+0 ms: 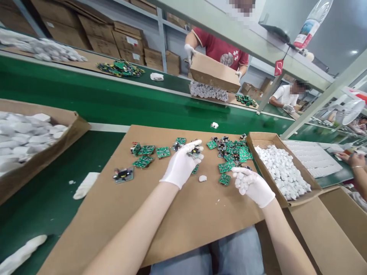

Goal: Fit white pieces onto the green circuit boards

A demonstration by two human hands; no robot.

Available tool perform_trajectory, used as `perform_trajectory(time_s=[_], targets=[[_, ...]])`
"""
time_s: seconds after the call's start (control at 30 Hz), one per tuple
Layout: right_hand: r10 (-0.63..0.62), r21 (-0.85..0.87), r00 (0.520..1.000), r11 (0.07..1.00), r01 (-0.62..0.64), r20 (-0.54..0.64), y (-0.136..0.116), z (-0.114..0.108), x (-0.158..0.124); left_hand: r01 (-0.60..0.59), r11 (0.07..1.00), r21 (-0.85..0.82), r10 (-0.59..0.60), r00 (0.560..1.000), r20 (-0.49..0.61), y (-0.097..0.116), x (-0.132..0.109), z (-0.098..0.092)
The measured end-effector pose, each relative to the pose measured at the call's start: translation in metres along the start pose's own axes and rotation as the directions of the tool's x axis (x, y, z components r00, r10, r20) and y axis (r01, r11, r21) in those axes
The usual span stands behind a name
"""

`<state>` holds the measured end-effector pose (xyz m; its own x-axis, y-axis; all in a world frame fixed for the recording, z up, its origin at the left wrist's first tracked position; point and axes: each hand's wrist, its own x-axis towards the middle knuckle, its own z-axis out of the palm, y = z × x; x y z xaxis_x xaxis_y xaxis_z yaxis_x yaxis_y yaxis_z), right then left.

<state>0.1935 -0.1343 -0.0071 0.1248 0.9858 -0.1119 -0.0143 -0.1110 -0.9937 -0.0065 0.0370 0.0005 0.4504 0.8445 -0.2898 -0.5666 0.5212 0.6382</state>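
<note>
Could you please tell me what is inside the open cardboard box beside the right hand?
The cardboard box holds a heap of small white plastic parts. Its floor, and anything beneath the heap, is covered.

Bare cardboard (177, 225) near the body; scattered circuit boards (232, 152) ahead, open box (262, 135) wall at right.

Snug thin white gloves (172, 177) cover the left hand (181, 165) and right hand (254, 186) to the wrists. The forearms are sleeveless, and faded blue jeans (229, 254) are worn below.
</note>
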Motion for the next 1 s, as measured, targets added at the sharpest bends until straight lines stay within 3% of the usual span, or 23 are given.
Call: perform_trajectory(time_s=[0.2, 0.33, 0.43, 0.6, 0.8, 1.0], targets=[[-0.087, -0.077, 0.980, 0.994, 0.074, -0.180, 0.014, -0.019, -0.017, -0.014, 0.998, 0.063, 0.014, 1.000, -0.006, -0.007, 0.015, -0.005], [-0.161, -0.313, 0.932, 0.948, 0.055, -0.325, 0.019, -0.018, -0.018, -0.016, 0.994, 0.106, 0.016, 1.000, -0.002, -0.010, 0.019, -0.005], [-0.264, -0.511, 0.890, 0.859, 0.042, -0.370, 0.025, -0.011, -0.012, -0.016, 0.993, 0.115, 0.014, 1.000, 0.014, -0.012, 0.019, -0.004], [-0.421, -0.738, 0.848, 0.673, 0.054, -0.321, 0.024, -0.009, -0.008, -0.017, 0.993, 0.121, 0.011, 0.999, 0.049, -0.013, 0.016, -0.003], [-0.486, -0.918, 0.854, 0.397, 0.025, -0.187, 0.019, 0.000, -0.047, -0.003, 0.996, 0.093, -0.004, 0.997, 0.080, -0.012, 0.003, 0.004], [-0.476, -0.997, 0.879, 0.072, 0.016, -0.021, 0.063, 0.033, -0.067, 0.135, 0.986, 0.103, -0.149, 0.978, 0.148, -0.018, -0.017, 0.014]])
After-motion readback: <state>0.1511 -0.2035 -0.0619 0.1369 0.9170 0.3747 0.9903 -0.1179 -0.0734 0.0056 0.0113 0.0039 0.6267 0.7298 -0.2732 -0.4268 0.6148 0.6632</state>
